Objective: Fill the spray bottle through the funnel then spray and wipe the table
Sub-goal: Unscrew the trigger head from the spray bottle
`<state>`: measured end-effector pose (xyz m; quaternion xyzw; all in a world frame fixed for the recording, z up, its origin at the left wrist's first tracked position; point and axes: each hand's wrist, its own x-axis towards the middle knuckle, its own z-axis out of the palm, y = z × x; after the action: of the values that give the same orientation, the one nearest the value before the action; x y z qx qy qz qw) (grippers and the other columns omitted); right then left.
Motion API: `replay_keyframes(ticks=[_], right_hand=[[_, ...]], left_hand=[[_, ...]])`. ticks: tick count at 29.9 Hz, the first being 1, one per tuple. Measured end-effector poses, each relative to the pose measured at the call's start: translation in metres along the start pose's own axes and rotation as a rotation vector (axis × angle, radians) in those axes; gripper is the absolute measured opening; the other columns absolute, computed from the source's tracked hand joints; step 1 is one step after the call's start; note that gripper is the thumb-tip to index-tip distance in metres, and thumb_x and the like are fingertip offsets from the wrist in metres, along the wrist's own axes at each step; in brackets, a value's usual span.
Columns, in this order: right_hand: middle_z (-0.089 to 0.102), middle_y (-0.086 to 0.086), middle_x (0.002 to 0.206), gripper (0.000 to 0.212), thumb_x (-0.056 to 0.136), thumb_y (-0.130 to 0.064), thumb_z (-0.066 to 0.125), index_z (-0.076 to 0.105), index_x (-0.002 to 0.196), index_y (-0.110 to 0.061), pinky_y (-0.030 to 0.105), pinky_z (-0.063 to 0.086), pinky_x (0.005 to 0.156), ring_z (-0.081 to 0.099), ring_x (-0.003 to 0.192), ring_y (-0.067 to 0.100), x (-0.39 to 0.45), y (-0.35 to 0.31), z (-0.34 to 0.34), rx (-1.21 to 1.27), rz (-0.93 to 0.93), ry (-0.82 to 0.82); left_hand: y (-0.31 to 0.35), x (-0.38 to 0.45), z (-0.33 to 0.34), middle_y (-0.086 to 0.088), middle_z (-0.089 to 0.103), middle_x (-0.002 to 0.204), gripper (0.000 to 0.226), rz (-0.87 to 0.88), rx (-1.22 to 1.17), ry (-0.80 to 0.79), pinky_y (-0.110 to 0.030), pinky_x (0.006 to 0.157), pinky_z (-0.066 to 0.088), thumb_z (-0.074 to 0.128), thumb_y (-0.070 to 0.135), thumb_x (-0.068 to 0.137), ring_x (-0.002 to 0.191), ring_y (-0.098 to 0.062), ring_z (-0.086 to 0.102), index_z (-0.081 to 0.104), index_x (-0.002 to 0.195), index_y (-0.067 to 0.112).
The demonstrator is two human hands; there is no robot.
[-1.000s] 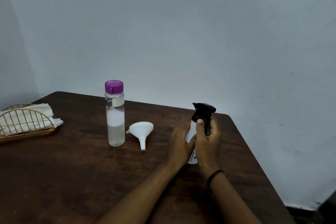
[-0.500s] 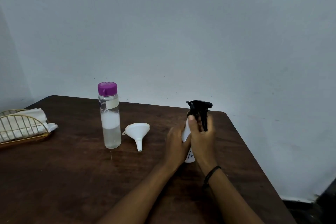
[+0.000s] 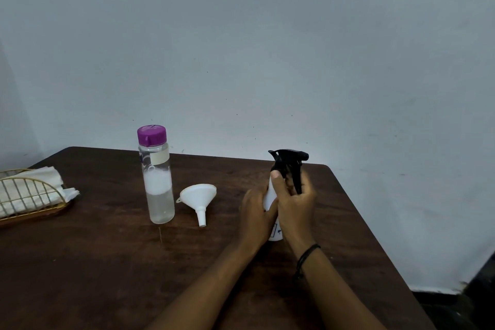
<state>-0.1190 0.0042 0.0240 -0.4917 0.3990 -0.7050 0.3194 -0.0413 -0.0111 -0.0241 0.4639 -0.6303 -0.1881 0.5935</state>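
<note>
A white spray bottle (image 3: pixel 270 197) with a black trigger head (image 3: pixel 290 162) stands on the dark wooden table (image 3: pixel 107 262). My left hand (image 3: pixel 254 215) grips the bottle's body from the left. My right hand (image 3: pixel 293 203) wraps around the neck just below the black head, thumb up against it. Most of the bottle's body is hidden by both hands. A white funnel (image 3: pixel 198 198) lies tilted on the table to the left. Further left stands a clear water bottle (image 3: pixel 156 177) with a purple cap, partly filled.
A gold wire basket (image 3: pixel 26 199) holding white cloths sits at the table's left edge. The table's right edge and rounded far corner lie close to the right of the spray bottle. A pale wall rises behind the table.
The black trigger head has turned under my right hand, its nozzle now pointing left. The view has shifted slightly right, and both hands stay on the spray bottle.
</note>
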Motion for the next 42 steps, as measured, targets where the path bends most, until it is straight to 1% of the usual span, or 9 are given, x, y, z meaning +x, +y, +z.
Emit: replay_keyframes(ticks=[8, 12, 17, 21, 23, 29, 35, 38, 42], right_hand=[[0.071, -0.001, 0.092, 0.013, 0.095, -0.016, 0.064, 0.064, 0.097, -0.028, 0.029, 0.055, 0.076, 0.069, 0.087, 0.013, 0.001, 0.003, 0.001, -0.012, -0.022, 0.03], [0.068, -0.006, 0.079, 0.007, 0.094, -0.024, 0.066, 0.066, 0.097, -0.03, 0.028, 0.05, 0.062, 0.064, 0.068, 0.011, 0.002, 0.003, 0.001, -0.003, -0.002, -0.025], [0.071, 0.011, 0.09, 0.012, 0.084, -0.027, 0.078, 0.068, 0.092, -0.026, 0.037, 0.058, 0.075, 0.07, 0.085, 0.025, 0.003, 0.004, 0.003, -0.022, 0.003, 0.002], [0.071, -0.001, 0.091, 0.01, 0.097, -0.017, 0.06, 0.066, 0.105, -0.02, 0.027, 0.054, 0.074, 0.068, 0.084, 0.01, 0.001, 0.003, 0.003, -0.021, -0.009, -0.001], [0.065, -0.006, 0.077, 0.009, 0.099, -0.017, 0.056, 0.064, 0.103, -0.017, 0.03, 0.049, 0.062, 0.061, 0.067, 0.007, 0.0, 0.002, 0.002, -0.03, -0.007, -0.013], [0.07, -0.001, 0.084, 0.017, 0.083, -0.023, 0.079, 0.066, 0.094, -0.025, 0.026, 0.055, 0.069, 0.068, 0.077, 0.01, 0.003, 0.003, 0.004, -0.033, 0.004, 0.01], [0.062, -0.013, 0.068, 0.013, 0.099, -0.02, 0.056, 0.067, 0.092, -0.018, 0.022, 0.045, 0.06, 0.059, 0.064, 0.001, 0.001, 0.004, 0.005, -0.054, 0.036, 0.016], [0.067, -0.01, 0.086, 0.023, 0.096, -0.028, 0.064, 0.057, 0.115, -0.019, 0.019, 0.051, 0.068, 0.065, 0.077, 0.001, 0.002, 0.0, 0.007, -0.027, 0.046, -0.037], [0.065, -0.008, 0.081, 0.026, 0.087, -0.025, 0.075, 0.057, 0.103, -0.016, 0.016, 0.048, 0.063, 0.064, 0.071, 0.0, -0.001, -0.005, 0.009, -0.09, 0.012, -0.016]], left_hand=[[0.003, 0.0, 0.0, 0.004, 0.068, 0.09, 0.038, 0.032, -0.001, -0.003, -0.042, 0.072, 0.053, 0.049, 0.05, 0.091, 0.084, -0.015, 0.064, 0.063, 0.098, 0.015], [0.003, 0.0, -0.001, 0.006, 0.07, 0.094, 0.036, 0.024, 0.002, 0.007, -0.041, 0.074, 0.054, 0.051, 0.048, 0.091, 0.088, -0.013, 0.065, 0.065, 0.104, 0.017], [0.008, 0.0, -0.002, 0.007, 0.071, 0.093, 0.03, 0.041, -0.034, 0.004, -0.042, 0.076, 0.054, 0.05, 0.042, 0.094, 0.087, -0.011, 0.066, 0.067, 0.105, 0.019], [0.008, -0.001, -0.002, 0.005, 0.067, 0.086, 0.035, 0.054, -0.03, 0.008, -0.034, 0.069, 0.049, 0.047, 0.048, 0.093, 0.08, -0.014, 0.063, 0.062, 0.094, 0.017], [0.006, -0.002, -0.002, 0.005, 0.068, 0.091, 0.035, 0.057, -0.02, 0.012, -0.034, 0.073, 0.051, 0.049, 0.047, 0.091, 0.085, -0.013, 0.064, 0.064, 0.1, 0.016], [0.009, -0.001, -0.003, 0.008, 0.071, 0.106, 0.032, 0.066, -0.031, -0.007, -0.04, 0.084, 0.055, 0.05, 0.038, 0.094, 0.099, -0.009, 0.066, 0.066, 0.118, 0.022], [0.002, -0.002, -0.001, 0.003, 0.068, 0.091, 0.04, 0.029, 0.004, 0.016, -0.041, 0.074, 0.054, 0.047, 0.049, 0.091, 0.086, -0.014, 0.064, 0.064, 0.099, 0.014], [0.008, -0.001, -0.002, 0.006, 0.07, 0.095, 0.031, 0.045, 0.002, 0.014, -0.034, 0.077, 0.054, 0.048, 0.041, 0.095, 0.09, -0.01, 0.065, 0.066, 0.104, 0.017], [0.007, -0.002, -0.004, 0.008, 0.072, 0.099, 0.015, 0.049, -0.007, 0.007, -0.031, 0.079, 0.055, 0.056, 0.017, 0.098, 0.094, -0.004, 0.066, 0.067, 0.108, 0.02]])
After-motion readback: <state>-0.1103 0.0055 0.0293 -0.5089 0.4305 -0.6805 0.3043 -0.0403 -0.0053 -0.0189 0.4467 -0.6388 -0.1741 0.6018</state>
